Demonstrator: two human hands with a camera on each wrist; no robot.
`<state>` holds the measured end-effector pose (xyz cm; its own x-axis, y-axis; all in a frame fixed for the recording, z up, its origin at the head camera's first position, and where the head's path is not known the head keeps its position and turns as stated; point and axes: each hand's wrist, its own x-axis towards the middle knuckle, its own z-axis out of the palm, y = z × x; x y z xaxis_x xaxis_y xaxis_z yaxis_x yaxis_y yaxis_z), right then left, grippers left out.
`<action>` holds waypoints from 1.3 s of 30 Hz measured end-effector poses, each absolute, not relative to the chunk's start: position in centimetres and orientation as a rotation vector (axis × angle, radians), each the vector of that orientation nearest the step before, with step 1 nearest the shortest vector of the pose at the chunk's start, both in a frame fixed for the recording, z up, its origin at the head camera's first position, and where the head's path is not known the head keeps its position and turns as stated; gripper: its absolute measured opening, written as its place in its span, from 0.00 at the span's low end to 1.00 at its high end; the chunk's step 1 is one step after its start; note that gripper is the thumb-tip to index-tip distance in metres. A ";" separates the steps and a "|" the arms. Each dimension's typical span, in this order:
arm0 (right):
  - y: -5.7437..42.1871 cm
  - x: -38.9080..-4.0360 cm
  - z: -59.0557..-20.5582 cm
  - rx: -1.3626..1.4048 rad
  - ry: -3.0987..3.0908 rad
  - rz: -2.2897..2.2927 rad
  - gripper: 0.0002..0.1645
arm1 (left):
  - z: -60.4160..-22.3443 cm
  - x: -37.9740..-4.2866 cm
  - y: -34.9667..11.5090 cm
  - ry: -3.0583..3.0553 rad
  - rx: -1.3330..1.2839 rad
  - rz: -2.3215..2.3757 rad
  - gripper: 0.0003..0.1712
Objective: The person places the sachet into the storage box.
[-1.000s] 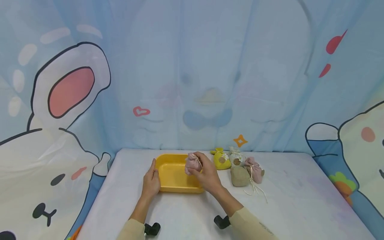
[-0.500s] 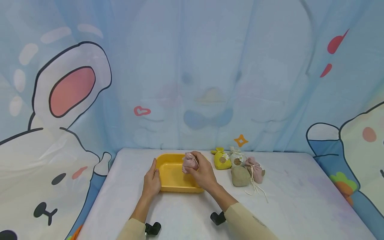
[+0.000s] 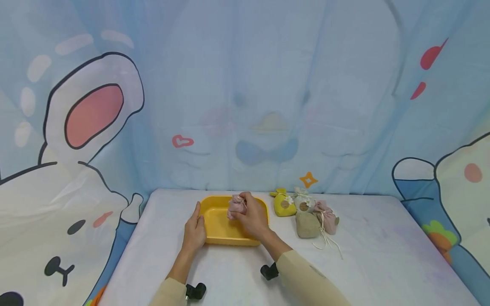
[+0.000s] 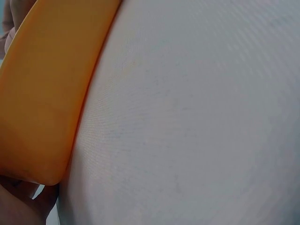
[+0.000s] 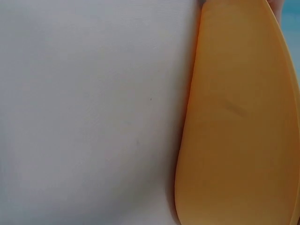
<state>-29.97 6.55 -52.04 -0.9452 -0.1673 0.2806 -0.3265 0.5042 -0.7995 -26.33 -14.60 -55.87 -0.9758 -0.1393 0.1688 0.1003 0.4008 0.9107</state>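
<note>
A yellow plastic tray [image 3: 226, 240] sits on the white-covered table. My left hand [image 3: 194, 231] holds it at the left side, its thumb by the rim and a finger along the outer wall. In the left wrist view part of the left hand [image 4: 21, 201] shows beside the corner of the tray [image 4: 47, 103]. Over the tray's right part, my right hand [image 3: 253, 216] pinches a small pink drawstring pouch [image 3: 236, 207] by its gathered neck. The pouch hangs inside the outline of the tray; whether it touches the bottom I cannot tell. The right wrist view shows the tray's outer wall [image 5: 239, 122].
Right of the tray lie a yellow pouch [image 3: 284, 205], a whitish pouch [image 3: 302, 203], an olive-beige pouch [image 3: 307, 225] and another pink pouch [image 3: 325, 216] with loose strings. A blue cartoon curtain [image 3: 264, 93] hangs behind the table [image 3: 383, 255].
My right hand has moved a little left with the pink pouch, farther over the tray. The left hand and the other pouches keep their places.
</note>
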 end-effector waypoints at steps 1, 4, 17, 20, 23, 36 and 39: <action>6.4 -30.1 -52.1 0.433 -2.578 1.428 0.28 | -55.9 -26.4 -14.6 -2.439 0.038 -1.605 0.31; 6.0 -30.3 -52.1 0.449 -2.582 1.435 0.28 | -55.9 -26.4 -14.6 -2.436 0.033 -1.596 0.31; 3.9 -31.4 -52.6 0.500 -2.590 1.553 0.24 | -55.8 -26.3 -14.7 -2.432 0.035 -1.606 0.31; 3.3 -31.5 -52.7 0.505 -2.629 1.512 0.25 | -55.8 -26.4 -14.7 -2.425 0.031 -1.608 0.31; 2.8 -31.6 -52.8 0.504 -2.679 1.455 0.27 | -55.8 -26.4 -14.7 -2.418 0.023 -1.619 0.31; 2.3 -30.8 -52.6 0.643 -2.895 1.060 0.42 | -55.9 -26.3 -14.7 -2.428 0.007 -1.605 0.31; 2.4 -30.8 -52.6 0.663 -2.887 1.042 0.47 | -55.9 -26.4 -14.7 -2.426 0.010 -1.610 0.31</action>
<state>-30.83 2.35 -52.64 -0.9109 -0.3877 0.1413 -0.3886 0.6908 -0.6098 -26.40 -14.71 -55.89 -0.9737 -0.1315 0.1859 0.1202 0.3966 0.9101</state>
